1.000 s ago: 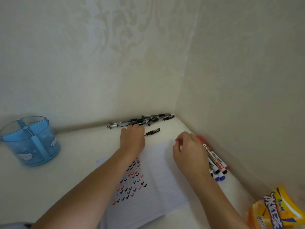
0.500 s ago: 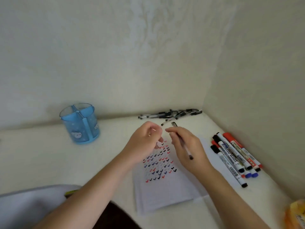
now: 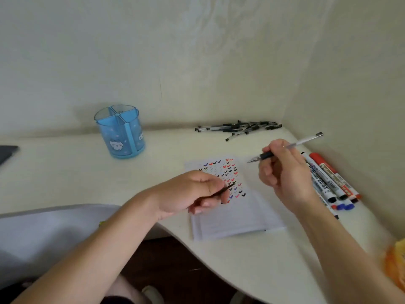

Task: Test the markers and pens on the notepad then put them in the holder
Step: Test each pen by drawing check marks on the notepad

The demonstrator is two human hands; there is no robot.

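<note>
the hands had drawn apart since half a second before: the right hand (image 3: 285,172) curled its fingers round an uncapped gel pen (image 3: 293,145), tip pointing left near the notepad's (image 3: 245,216) far edge, while the left hand (image 3: 188,194) pinched the thin black cap (image 3: 228,188) over the check marks; whiteboard markers (image 3: 326,176) lay just right, the blue holder (image 3: 120,137) well left

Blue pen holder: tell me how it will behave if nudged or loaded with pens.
The blue pen holder looks like translucent plastic with nothing visible inside, so probably light. Its broad flat base suggests it would slide on the smooth desk rather than tip. Standing upright, it should not roll.
</note>
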